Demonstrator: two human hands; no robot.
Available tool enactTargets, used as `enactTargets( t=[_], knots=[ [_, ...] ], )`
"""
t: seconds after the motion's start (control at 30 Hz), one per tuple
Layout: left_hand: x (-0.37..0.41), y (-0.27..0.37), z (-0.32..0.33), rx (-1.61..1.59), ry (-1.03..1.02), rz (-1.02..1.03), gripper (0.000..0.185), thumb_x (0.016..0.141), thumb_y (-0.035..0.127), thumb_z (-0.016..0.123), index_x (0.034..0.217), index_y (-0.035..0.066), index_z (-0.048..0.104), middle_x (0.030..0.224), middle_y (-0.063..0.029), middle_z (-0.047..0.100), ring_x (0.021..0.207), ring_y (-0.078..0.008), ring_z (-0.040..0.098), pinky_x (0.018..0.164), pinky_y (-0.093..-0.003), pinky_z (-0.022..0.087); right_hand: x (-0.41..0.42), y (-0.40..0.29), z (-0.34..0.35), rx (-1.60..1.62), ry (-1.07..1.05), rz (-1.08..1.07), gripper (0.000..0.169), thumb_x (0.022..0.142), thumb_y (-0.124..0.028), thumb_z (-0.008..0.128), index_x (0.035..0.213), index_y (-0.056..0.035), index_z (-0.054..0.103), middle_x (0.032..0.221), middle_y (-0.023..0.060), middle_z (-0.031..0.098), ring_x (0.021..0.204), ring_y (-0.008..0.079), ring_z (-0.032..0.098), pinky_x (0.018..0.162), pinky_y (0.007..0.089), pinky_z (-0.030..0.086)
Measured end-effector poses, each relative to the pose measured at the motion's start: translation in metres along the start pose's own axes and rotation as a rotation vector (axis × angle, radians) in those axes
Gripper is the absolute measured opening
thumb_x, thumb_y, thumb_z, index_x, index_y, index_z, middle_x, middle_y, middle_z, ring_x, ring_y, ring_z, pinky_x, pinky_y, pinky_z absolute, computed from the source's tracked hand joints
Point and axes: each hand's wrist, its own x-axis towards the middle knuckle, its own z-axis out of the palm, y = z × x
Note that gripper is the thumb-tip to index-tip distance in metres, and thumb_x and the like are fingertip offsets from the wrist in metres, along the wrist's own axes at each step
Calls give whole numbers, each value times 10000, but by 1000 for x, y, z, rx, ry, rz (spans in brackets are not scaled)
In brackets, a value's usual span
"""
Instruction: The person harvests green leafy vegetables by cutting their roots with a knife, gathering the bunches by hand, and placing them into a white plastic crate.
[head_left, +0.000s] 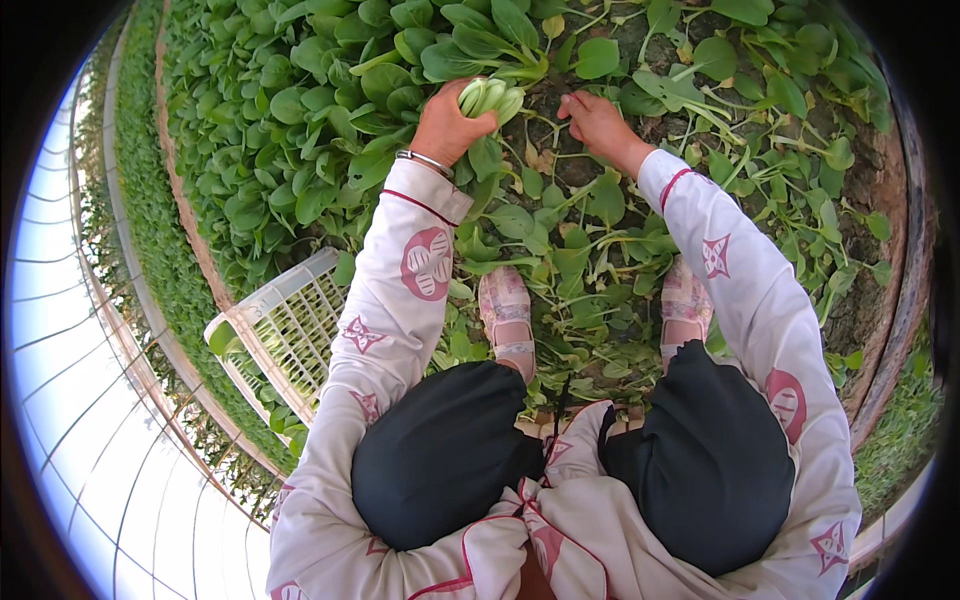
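Observation:
My left hand (444, 126) grips a bunch of bok choy (491, 101), its pale stem bases turned toward my thumb. A metal bangle (424, 159) circles the left wrist. To the right, my right hand (602, 129) hovers low over the soil with its fingers curled. Whether something small sits between those fingertips cannot be made out. Just beyond both hands, a bok choy plant (534, 67) leans with its leaves toward the left. Dense standing bok choy (300, 105) borders my left hand.
A white plastic crate (281, 322) with greens inside stands by my left arm; it bears writing. Loose leaves (577, 262) litter the ground around my shoes (506, 304). A dark edging (904, 277) bounds the bed at right. Wire-ribbed sheeting (56, 360) curves along the far left.

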Motion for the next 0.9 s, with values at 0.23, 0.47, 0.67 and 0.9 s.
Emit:
enactTargets(
  t=[0.23, 0.47, 0.67, 0.9],
  knots=[
    [-8, -5, -4, -119, -13, -113, 523, 686, 223, 735, 1126, -31, 608, 1016, -123, 666, 884, -180, 626, 838, -300, 490, 6, -17, 1, -4, -134, 185, 365, 993, -351, 417, 890, -24, 541, 570, 23, 456, 428, 136, 361, 397, 291, 301],
    [-37, -1, -13, -361, -3, -70, 498, 740, 161, 722, 1184, -19, 588, 1014, -54, 652, 863, -123, 593, 818, -281, 486, 4, -20, -7, -99, -44, 34, 394, 987, -382, 423, 1003, -23, 586, 594, 16, 501, 456, 126, 398, 425, 286, 335],
    [-84, 46, 10, -950, -127, -241, 549, 762, 157, 711, 1246, -32, 533, 1125, -99, 621, 976, -177, 609, 883, -314, 484, -95, -53, -18, 373, 88, -266, 390, 984, -371, 474, 1263, -108, 538, 769, -45, 506, 503, 10, 303, 439, 173, 238],
    [-127, 88, 4, -1001, -257, -275, 593, 768, 230, 700, 1267, -26, 506, 1159, -105, 611, 1008, -184, 606, 904, -322, 478, -125, -84, -16, 92, 100, -364, 349, 905, -302, 647, 1180, -97, 579, 843, -57, 557, 629, 13, 438, 541, 171, 349]
  ],
)
